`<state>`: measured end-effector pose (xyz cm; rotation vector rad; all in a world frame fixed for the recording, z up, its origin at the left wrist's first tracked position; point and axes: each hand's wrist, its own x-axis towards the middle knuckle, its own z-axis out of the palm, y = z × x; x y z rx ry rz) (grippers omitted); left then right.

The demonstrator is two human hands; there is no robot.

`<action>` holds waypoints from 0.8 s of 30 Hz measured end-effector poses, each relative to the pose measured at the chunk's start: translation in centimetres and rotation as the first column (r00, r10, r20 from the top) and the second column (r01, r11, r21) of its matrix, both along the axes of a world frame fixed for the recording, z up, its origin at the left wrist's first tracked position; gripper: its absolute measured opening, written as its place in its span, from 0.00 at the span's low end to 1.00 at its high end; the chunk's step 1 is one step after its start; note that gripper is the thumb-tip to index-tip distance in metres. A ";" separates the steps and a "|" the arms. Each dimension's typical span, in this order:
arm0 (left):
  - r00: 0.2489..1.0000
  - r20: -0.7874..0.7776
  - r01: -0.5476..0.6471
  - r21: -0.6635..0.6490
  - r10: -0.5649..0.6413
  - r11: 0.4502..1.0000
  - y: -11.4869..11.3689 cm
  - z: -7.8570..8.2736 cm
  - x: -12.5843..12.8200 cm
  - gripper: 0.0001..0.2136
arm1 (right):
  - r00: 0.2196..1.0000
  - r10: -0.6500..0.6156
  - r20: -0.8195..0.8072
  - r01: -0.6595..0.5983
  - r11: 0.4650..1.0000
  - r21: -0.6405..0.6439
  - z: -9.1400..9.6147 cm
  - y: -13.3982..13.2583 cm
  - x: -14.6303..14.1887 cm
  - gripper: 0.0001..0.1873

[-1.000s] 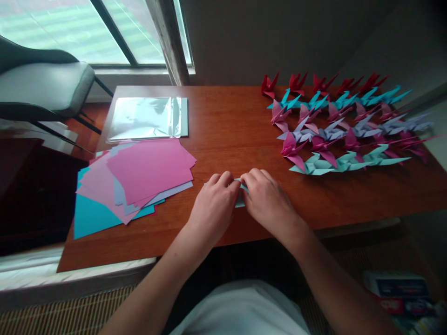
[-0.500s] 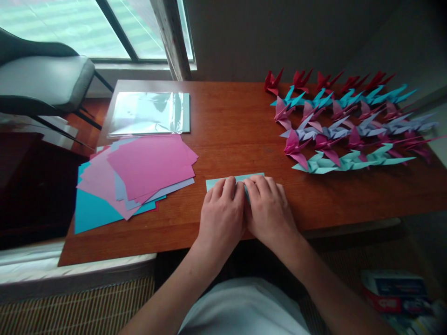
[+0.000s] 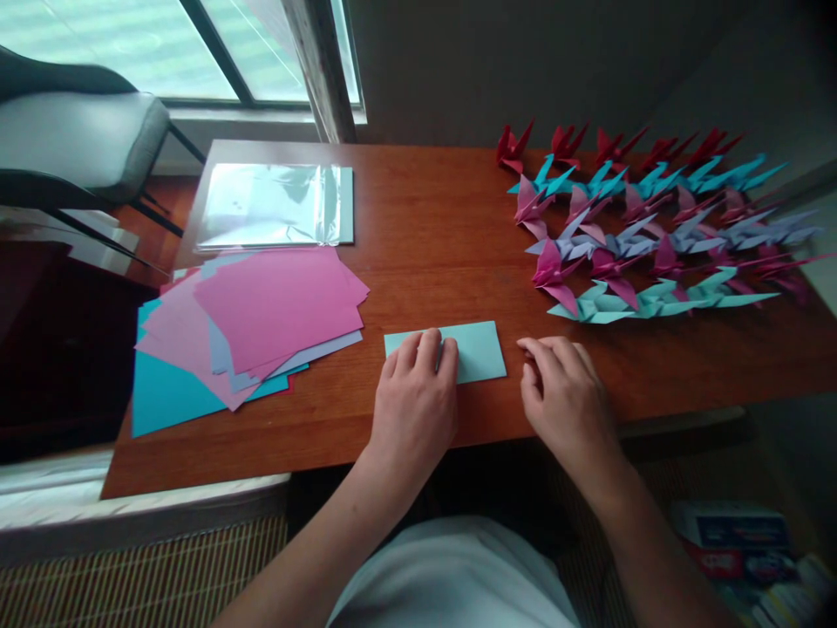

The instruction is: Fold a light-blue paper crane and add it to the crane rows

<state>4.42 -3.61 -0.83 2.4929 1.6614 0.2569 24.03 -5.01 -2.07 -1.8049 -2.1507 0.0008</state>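
Note:
A light mint sheet of origami paper (image 3: 480,349), folded to a rectangle, lies flat near the table's front edge. My left hand (image 3: 418,384) presses on its left part with curled fingers, which hide some of it. Just right of the paper, my right hand (image 3: 566,384) is loosely curled above the table, its thumb apart from the forefinger. Nothing shows in it, and it does not touch the paper. Folded paper cranes stand in rows to the right, the nearest row being mint cranes (image 3: 654,303).
Loose pink, lilac and blue paper sheets (image 3: 281,305) overlap on the left of the wooden table (image 3: 432,235). Behind them lies a clear-wrapped pack of paper (image 3: 275,205). Red cranes (image 3: 513,148) form the back row. A chair (image 3: 78,139) stands at the far left by the window.
My right hand has lifted off the paper and moved to the right, uncovering the folded sheet's right half. My left hand has stayed on the sheet.

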 end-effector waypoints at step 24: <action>0.984 -0.037 -0.170 0.046 0.172 0.984 -1.3 0.3 -3.7 0.21 | 0.934 0.323 -0.152 -0.326 0.945 0.003 -2.1 -1.6 -4.1 0.25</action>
